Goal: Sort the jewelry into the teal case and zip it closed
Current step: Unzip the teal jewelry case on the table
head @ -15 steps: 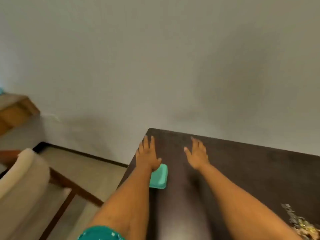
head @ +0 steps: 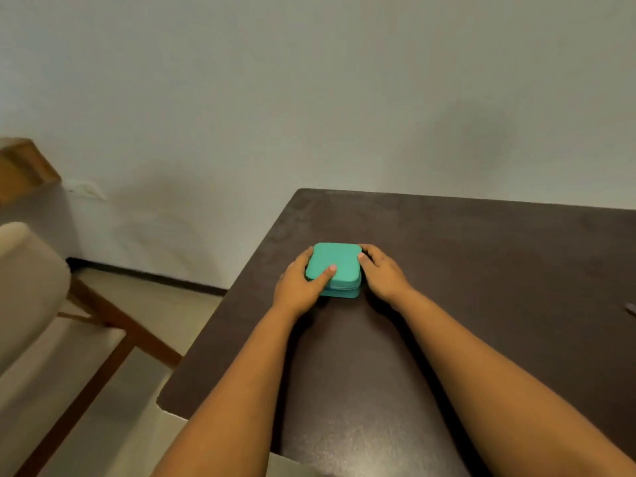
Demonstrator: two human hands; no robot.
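Near the dark surface's (head: 481, 270) left edge, the closed teal case (head: 335, 263) sits clasped between left hand (head: 303, 287) and right hand (head: 382, 273), seemingly about to be unzipped, each grip curled round it

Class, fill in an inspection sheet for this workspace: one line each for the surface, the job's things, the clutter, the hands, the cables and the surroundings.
Surface: dark brown table, glossy, set against a wall.
Job's things: teal case lies closed on the table near its left edge; no jewelry can be made out.
Clutter: a small unclear object at the table's right edge.
Hands: left hand grips the case's left side, thumb on the lid; right hand holds its right side.
Cables: nothing seen.
Surroundings: pale wall; cushioned wooden chair on the left; light floor.
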